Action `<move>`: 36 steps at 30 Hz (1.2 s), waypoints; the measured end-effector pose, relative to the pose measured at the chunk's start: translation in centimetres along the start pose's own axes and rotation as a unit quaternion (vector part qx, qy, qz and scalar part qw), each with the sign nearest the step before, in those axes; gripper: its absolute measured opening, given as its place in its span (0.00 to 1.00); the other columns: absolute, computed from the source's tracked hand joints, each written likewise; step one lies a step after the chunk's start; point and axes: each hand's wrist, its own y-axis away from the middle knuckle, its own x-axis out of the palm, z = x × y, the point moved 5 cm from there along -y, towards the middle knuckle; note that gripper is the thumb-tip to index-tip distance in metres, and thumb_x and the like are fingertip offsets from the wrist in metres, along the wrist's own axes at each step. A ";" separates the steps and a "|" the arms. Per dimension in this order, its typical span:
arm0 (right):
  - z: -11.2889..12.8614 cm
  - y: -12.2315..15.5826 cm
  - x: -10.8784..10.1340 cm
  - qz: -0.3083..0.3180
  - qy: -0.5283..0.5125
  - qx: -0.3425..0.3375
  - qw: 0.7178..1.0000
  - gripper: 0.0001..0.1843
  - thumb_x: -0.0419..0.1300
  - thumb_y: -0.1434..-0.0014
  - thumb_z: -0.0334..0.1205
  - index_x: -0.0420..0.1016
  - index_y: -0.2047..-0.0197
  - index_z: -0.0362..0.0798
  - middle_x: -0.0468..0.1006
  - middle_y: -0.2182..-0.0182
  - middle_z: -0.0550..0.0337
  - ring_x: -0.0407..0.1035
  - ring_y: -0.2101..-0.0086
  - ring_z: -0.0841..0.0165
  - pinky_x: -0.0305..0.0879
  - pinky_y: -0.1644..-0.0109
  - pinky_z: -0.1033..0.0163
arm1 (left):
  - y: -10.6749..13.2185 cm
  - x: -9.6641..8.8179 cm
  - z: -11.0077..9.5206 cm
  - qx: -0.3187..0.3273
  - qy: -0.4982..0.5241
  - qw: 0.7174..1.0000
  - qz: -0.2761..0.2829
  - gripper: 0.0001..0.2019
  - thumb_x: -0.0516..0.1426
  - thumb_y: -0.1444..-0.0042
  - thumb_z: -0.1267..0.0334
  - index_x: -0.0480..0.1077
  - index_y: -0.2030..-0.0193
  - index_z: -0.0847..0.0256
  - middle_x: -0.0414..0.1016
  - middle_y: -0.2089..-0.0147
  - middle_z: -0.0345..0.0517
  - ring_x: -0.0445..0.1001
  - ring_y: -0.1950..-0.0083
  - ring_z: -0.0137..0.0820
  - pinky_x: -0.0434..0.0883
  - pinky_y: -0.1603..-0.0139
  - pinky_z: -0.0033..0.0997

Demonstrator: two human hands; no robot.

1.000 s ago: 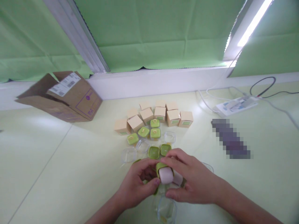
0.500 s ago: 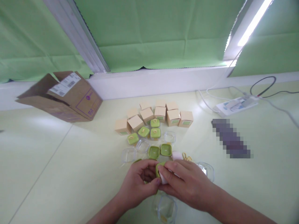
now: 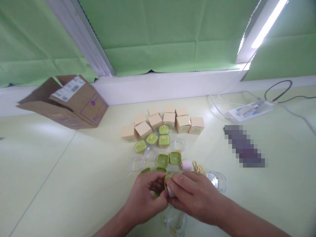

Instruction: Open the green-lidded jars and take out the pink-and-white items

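Note:
A small green square lid (image 3: 167, 179) is pinched at its edge by the fingers of my left hand (image 3: 145, 194). My right hand (image 3: 195, 191) presses a whitish piece (image 3: 171, 192) against the lid's inner side; the fingers cover most of it. Just beyond are green square lids lying hollow side up (image 3: 175, 158), a pale pink block (image 3: 187, 165) and a bundle of yellow loops (image 3: 197, 167). A clear container (image 3: 176, 222) stands below my hands, and another clear container (image 3: 217, 181) is beside my right wrist.
Clear containers with green lids (image 3: 164, 141) stand farther back, before a row of small tan boxes (image 3: 169, 120). An opened cardboard carton (image 3: 71, 105) is at the left. A white power strip (image 3: 250, 112) with cables and a blurred dark object (image 3: 244, 146) lie at the right.
Both hands stay together around the lid and whitish piece. My right hand has shifted slightly down, uncovering more of the pink block. The surrounding things have not moved.

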 end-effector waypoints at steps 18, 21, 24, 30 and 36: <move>0.1 -0.4 -1.1 -0.052 0.019 -0.011 0.998 0.14 0.52 0.32 0.41 0.73 0.55 0.40 0.79 0.65 0.52 0.73 0.70 0.65 0.70 0.69 0.60 | 0.3 0.0 0.5 0.007 0.006 1.000 0.011 0.12 0.58 0.53 0.71 0.75 0.60 0.66 0.78 0.70 0.45 0.76 0.72 0.30 0.74 0.71 0.26; -0.5 -0.4 -1.7 -0.073 0.026 0.004 0.997 0.17 0.49 0.29 0.44 0.74 0.57 0.42 0.79 0.64 0.50 0.75 0.67 0.66 0.72 0.69 0.63 | 0.6 -0.6 0.3 0.066 0.028 0.997 0.001 0.22 0.56 0.49 0.71 0.70 0.45 0.63 0.78 0.62 0.48 0.78 0.64 0.33 0.78 0.64 0.30; -1.3 -0.2 -1.9 -0.075 0.003 0.035 0.997 0.21 0.47 0.29 0.50 0.74 0.55 0.42 0.79 0.62 0.49 0.75 0.63 0.65 0.74 0.64 0.63 | 0.8 -0.8 -0.1 0.145 -0.009 0.989 -0.002 0.32 0.58 0.52 0.74 0.63 0.38 0.55 0.76 0.54 0.47 0.77 0.60 0.33 0.77 0.60 0.32; -1.9 0.0 -1.4 -0.045 -0.048 0.069 0.995 0.25 0.47 0.31 0.56 0.74 0.53 0.43 0.79 0.60 0.49 0.75 0.62 0.65 0.75 0.62 0.62 | 0.4 -0.8 -0.5 0.194 -0.108 0.975 -0.017 0.25 0.65 0.49 0.66 0.67 0.44 0.56 0.73 0.66 0.40 0.71 0.70 0.28 0.71 0.67 0.27; -1.8 0.1 -1.4 -0.040 -0.064 0.069 0.995 0.24 0.51 0.32 0.56 0.72 0.48 0.43 0.79 0.59 0.51 0.75 0.60 0.64 0.74 0.59 0.61 | 0.3 -0.9 -0.7 0.208 -0.139 0.968 -0.032 0.21 0.66 0.50 0.65 0.70 0.48 0.59 0.72 0.69 0.40 0.69 0.70 0.28 0.69 0.68 0.27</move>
